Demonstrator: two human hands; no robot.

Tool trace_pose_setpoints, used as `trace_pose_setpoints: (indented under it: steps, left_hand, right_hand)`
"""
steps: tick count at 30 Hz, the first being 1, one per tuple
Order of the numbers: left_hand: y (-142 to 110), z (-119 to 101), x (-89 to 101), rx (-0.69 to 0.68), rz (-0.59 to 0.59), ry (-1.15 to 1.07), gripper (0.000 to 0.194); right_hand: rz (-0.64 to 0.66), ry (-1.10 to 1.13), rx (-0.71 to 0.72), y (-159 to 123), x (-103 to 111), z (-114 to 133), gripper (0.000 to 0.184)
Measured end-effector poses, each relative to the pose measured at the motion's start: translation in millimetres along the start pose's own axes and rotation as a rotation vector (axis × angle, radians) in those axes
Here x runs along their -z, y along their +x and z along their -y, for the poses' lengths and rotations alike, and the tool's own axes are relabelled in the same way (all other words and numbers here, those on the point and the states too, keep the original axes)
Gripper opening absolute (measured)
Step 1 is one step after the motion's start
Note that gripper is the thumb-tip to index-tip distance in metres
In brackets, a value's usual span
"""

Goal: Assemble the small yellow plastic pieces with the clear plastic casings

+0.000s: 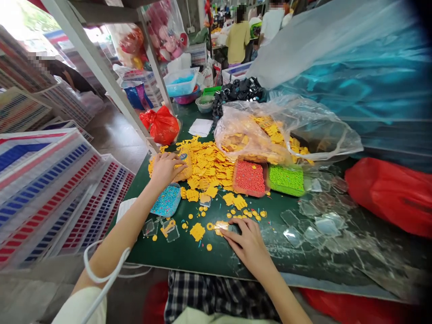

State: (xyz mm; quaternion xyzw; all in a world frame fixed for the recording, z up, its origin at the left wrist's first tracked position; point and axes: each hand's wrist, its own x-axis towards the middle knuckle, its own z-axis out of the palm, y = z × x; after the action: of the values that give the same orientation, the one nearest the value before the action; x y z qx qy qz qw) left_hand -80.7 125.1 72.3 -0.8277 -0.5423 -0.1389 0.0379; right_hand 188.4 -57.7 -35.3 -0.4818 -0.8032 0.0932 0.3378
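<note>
My left hand [165, 169] reaches into the heap of yellow plastic parts [205, 166] on the green table [189, 252], fingers curled over a yellow piece [185, 163] with a round blue mark. Just below that hand sits a clear tub of blue beads [167, 200]. My right hand [248, 243] rests near the front edge, its fingertips pressed on a small clear case with yellow inside [221, 226]. Loose yellow bits lie scattered between my hands.
Tubs of red beads [249, 177] and green beads [286, 180] stand mid-table before a plastic bag of yellow parts [286, 130]. Clear cases [313, 220] litter the right. Red bags [394, 193] [162, 125], striped packs [50, 193] at left, people at the back.
</note>
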Motion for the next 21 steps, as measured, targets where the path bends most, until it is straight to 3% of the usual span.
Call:
trace_pose_setpoints:
  steps: [4, 7, 9, 13, 21]
  left_hand:
    - [-35, -58, -8.9, -0.189, 0.056, -0.146, 0.045]
    - [-69, -99, -31.1, -0.292, 0.125, -0.231, 0.034]
    - [-87, -115, -47.7, -0.287, 0.160, -0.310, 0.030]
    - [-102, -123, -68.8, -0.228, 0.164, -0.375, 0.029]
    - [-103, -119, -73.0, -0.207, 0.185, -0.400, 0.023]
  right_hand:
    - [-0.020, 0.012, 0.004, 2, 3, 3, 0.015]
    - [-0.012, 0.021, -0.001, 2, 5, 3, 0.015]
    - [0.007, 0.017, -0.003, 2, 5, 3, 0.015]
    - [0.005, 0.013, -0.008, 2, 3, 1, 0.011]
    - [-0.040, 0.036, -0.023, 2, 0, 1, 0.008]
